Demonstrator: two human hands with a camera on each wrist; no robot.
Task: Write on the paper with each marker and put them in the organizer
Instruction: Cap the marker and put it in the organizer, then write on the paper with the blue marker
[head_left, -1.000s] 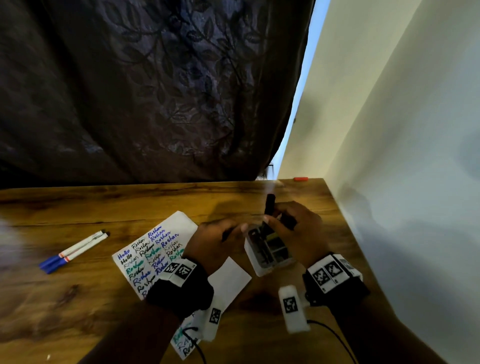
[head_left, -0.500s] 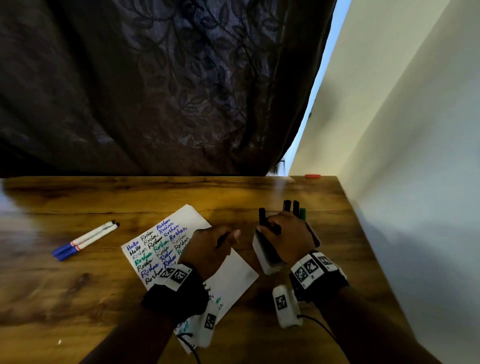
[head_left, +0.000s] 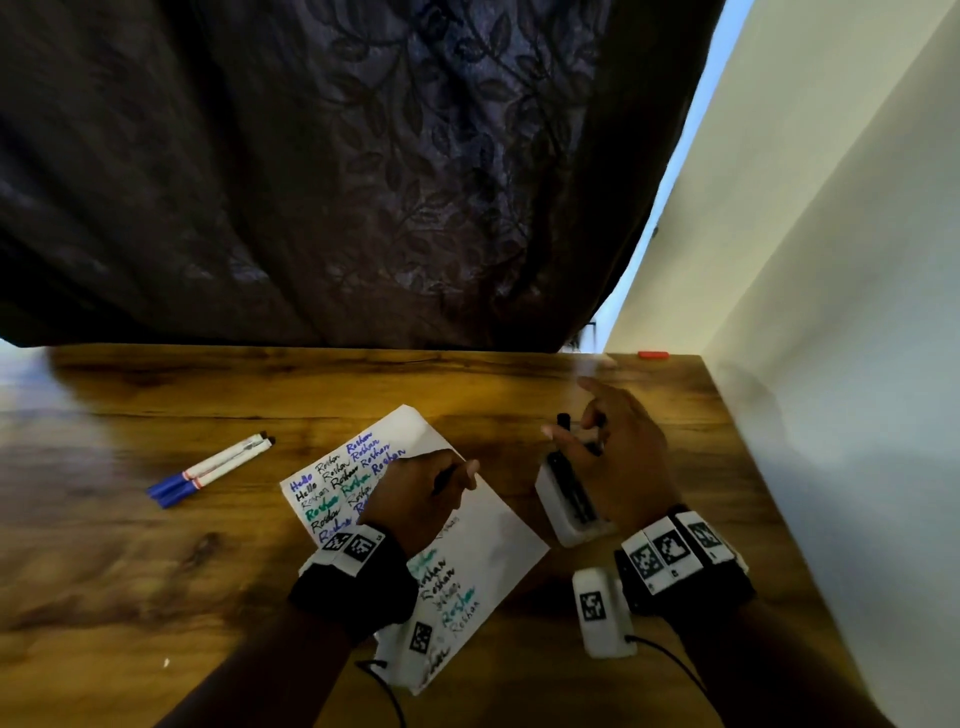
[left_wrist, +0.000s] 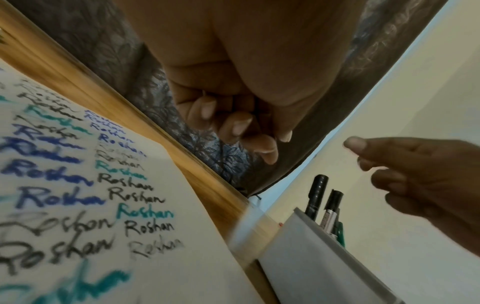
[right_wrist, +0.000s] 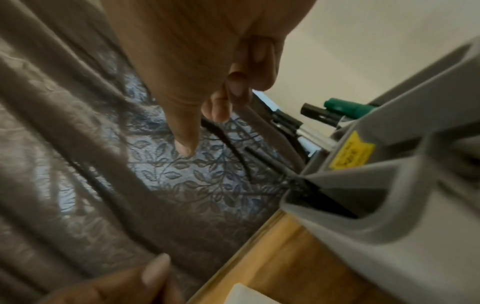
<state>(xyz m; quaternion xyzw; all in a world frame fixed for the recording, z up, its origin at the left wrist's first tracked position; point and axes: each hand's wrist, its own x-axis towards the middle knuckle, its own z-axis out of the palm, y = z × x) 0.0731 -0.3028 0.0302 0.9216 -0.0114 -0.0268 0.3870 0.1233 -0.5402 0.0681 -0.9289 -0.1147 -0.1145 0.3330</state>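
Note:
The white paper (head_left: 483, 525) covered in blue, black and green writing lies on the wooden table (head_left: 156, 571). My left hand (head_left: 421, 493) rests on it with the fingers (left_wrist: 233, 121) curled in; a thin dark sliver shows by the thumb, unclear what. The white organizer (head_left: 566, 530) stands right of the paper, holding black markers (left_wrist: 318, 193) and a green marker (right_wrist: 348, 107). My right hand (head_left: 613, 452) hovers over the organizer with relaxed, spread fingers (left_wrist: 384, 156), touching no marker. Two blue-capped markers (head_left: 208, 470) lie on the table at the left.
A dark leaf-patterned curtain (head_left: 363, 182) hangs behind the table's far edge. A pale wall (head_left: 831, 415) runs along the table's right side. A small red object (head_left: 653, 355) sits at the far right corner. Cabled white pods hang below both wrists.
My right hand lowered the black marker into the organizer, let go, and its fingers have now lifted and spread. The left hand stayed on the paper.

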